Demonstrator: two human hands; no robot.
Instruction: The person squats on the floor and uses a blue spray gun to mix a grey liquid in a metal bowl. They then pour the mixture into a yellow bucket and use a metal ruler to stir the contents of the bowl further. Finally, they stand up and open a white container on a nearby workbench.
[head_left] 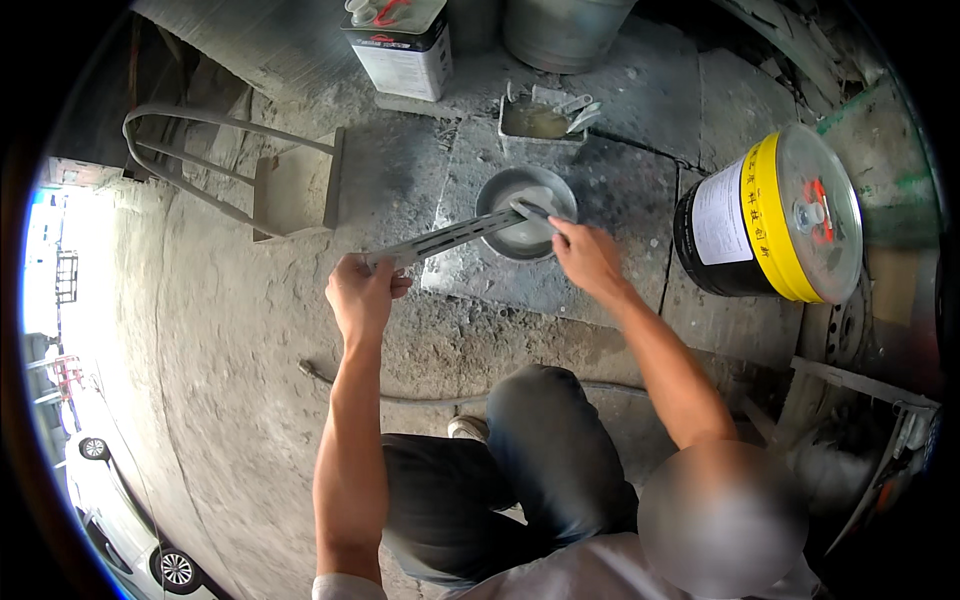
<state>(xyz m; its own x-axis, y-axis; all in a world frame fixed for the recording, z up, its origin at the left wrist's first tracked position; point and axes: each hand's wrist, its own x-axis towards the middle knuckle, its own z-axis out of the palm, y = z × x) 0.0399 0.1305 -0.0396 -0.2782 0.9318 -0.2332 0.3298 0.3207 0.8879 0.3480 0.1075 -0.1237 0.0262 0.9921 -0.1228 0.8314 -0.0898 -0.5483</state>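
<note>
My left hand (360, 295) is closed around the near end of a long, slotted grey metal strip (445, 240). The strip slants up to the right, its far end over a round metal bowl (497, 188). Pale grey liquid (525, 238) lies in the bowl. My right hand (588, 257) grips a short dark-handled tool (537, 213), which looks like a brush. Its tip is at the strip's far end, above the bowl; whether they touch the liquid I cannot tell.
Behind the bowl stands a small tub (540, 148) with tools in it. A rectangular can (410, 70) and a grey bucket (560, 40) are farther back. A yellow-black drum (768, 220) stands right, a tipped metal-framed stool (295, 185) left. A hose (420, 401) crosses the floor.
</note>
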